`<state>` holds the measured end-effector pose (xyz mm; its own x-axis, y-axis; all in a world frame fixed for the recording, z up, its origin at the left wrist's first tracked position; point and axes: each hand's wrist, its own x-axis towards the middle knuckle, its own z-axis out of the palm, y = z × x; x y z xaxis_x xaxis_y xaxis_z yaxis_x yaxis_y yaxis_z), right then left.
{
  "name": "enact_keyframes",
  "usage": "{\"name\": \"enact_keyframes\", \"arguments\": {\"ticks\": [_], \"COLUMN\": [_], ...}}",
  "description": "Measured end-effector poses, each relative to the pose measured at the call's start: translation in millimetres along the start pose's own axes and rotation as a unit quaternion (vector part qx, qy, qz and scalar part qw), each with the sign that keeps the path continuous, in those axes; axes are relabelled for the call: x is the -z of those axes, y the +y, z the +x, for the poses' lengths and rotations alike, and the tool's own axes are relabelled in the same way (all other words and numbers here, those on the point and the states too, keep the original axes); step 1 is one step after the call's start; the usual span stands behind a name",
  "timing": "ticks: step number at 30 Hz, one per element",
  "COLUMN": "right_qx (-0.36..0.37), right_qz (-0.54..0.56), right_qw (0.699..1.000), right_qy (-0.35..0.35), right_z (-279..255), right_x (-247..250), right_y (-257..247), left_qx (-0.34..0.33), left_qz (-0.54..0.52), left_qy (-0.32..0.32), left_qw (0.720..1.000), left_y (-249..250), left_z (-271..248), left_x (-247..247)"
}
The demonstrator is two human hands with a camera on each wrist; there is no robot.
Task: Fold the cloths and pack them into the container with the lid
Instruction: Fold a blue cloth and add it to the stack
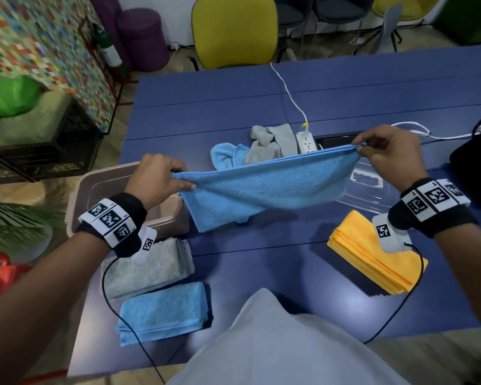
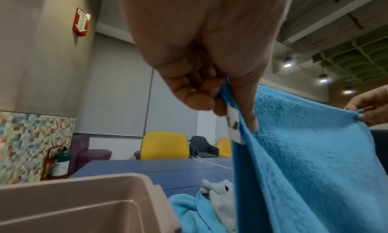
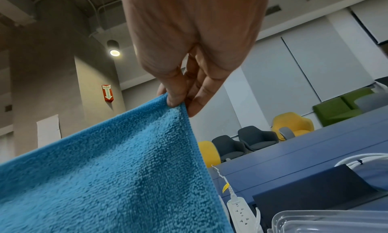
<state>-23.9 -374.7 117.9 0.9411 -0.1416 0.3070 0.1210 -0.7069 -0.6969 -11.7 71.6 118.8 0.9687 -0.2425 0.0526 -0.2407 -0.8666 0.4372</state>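
A blue cloth (image 1: 264, 187) (image 2: 304, 153) (image 3: 109, 170) hangs folded double above the blue table (image 1: 289, 259), stretched between both hands. My left hand (image 1: 161, 176) (image 2: 210, 94) pinches its left corners; a white label shows by the fingers. My right hand (image 1: 386, 151) (image 3: 180, 97) pinches the right corners, a little higher. A beige container (image 1: 95, 187) (image 2: 73, 203) sits open under the left hand. Its clear lid (image 1: 370, 190) (image 3: 327, 220) lies under the right hand. Unfolded blue and grey cloths (image 1: 256, 148) are heaped behind.
Folded cloths lie near me: a grey one (image 1: 147, 265), a blue one (image 1: 164, 312) and a yellow one (image 1: 372, 262). A white power strip (image 1: 306, 143) with its cable sits mid-table. A black object (image 1: 475, 162) is at the right edge. A yellow chair (image 1: 233, 31) stands beyond the table.
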Motion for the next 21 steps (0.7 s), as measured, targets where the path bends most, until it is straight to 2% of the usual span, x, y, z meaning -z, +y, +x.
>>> {"name": "enact_keyframes", "arguments": {"ticks": [3,5,7,9,10,11,12,13,14,15,16,17,18,21], "right_qx": [-0.014,-0.025,-0.012,0.046,0.079,0.106,0.126,0.129,0.108,0.064,0.025,0.0,-0.016,-0.049], "right_qz": [0.003,0.005,0.03,0.015,0.005,-0.005,-0.022,-0.045,-0.066,-0.092,-0.116,-0.127,-0.125,-0.082], "right_qw": [1.0,0.999,0.993,0.974,0.964,0.959,0.967,0.982,0.992,0.987,0.976,0.969,0.968,0.977], "right_qy": [-0.001,0.03,0.111,0.219,0.255,0.261,0.221,0.132,0.007,-0.111,-0.185,-0.214,-0.216,-0.189], "right_z": [2,4,5,-3,-9,-16,-24,-33,-43,-55,-69,-83,-94,-119], "right_x": [-4,-5,-2,1,0,-4,-12,-23,-34,-45,-54,-59,-63,-63], "right_y": [0,-4,-15,-28,-32,-34,-29,-16,-3,14,32,47,59,76], "left_qx": [0.029,0.034,0.026,-0.027,-0.057,-0.075,-0.09,-0.106,-0.122,-0.124,-0.119,-0.099,-0.077,-0.005], "left_qz": [0.021,0.025,0.015,-0.001,-0.001,0.008,0.036,0.079,0.118,0.145,0.158,0.166,0.162,0.056], "left_qy": [-0.037,-0.009,0.105,0.263,0.309,0.316,0.287,0.204,0.094,-0.018,-0.105,-0.166,-0.198,-0.224], "left_qw": [0.999,0.999,0.994,0.965,0.949,0.946,0.953,0.97,0.981,0.981,0.975,0.967,0.964,0.973], "left_y": [3,11,18,25,28,29,25,19,11,1,-9,-16,-21,-25], "left_z": [7,11,16,16,12,5,-3,-14,-26,-37,-46,-55,-63,-82], "left_x": [-5,-3,7,12,11,4,-13,-34,-57,-79,-99,-114,-126,-139]}}
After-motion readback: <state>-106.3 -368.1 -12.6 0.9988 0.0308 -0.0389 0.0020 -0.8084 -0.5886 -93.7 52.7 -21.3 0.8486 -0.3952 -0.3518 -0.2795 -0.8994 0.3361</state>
